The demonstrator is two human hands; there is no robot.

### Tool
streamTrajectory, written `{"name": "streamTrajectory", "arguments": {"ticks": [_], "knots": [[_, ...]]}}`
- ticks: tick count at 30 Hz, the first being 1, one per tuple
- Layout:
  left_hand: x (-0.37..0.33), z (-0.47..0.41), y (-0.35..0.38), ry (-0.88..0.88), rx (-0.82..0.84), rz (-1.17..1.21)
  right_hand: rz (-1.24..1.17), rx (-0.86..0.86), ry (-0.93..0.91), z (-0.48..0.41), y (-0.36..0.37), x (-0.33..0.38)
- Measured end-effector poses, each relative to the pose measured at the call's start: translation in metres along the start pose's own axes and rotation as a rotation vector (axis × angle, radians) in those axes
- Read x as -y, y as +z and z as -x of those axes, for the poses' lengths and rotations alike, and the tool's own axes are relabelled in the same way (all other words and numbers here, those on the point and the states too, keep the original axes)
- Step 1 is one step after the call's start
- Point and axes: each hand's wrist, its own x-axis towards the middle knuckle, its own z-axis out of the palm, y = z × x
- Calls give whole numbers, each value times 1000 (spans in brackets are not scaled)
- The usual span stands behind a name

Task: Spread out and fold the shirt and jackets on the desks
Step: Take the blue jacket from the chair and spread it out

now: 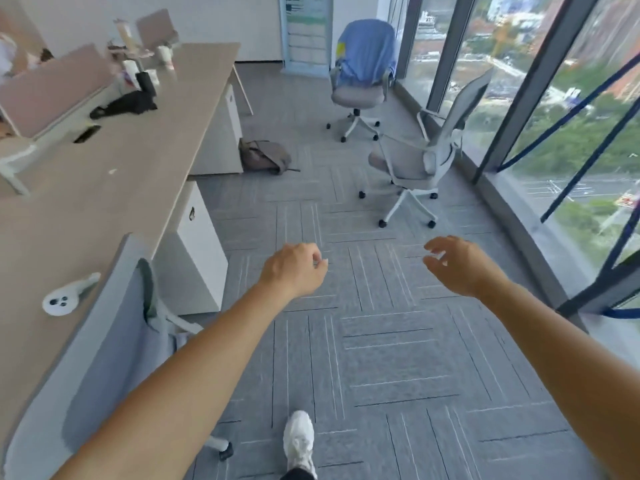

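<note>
Head view: dark garment (124,103) on desk (104,188), far ahead-left of left hand (294,268), is blurred; kind not determined. Floor bag (265,155) contents are hidden. Blue shirt (367,51) is draped over the back of a chair (358,95), far beyond right hand (457,265). Both hands are held empty, fingers loosely curled.

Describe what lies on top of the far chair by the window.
A blue shirt with a yellow patch hangs over the backrest of the far chair. The grey seat, armrests and wheeled base show; the backrest itself is covered.
</note>
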Motion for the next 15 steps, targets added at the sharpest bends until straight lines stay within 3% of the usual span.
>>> {"name": "streamTrajectory", "arguments": {"ticks": [15], "knots": [[-190, -360, 18, 497, 223, -10, 119, -157, 363, -182, -111, -148]]}}
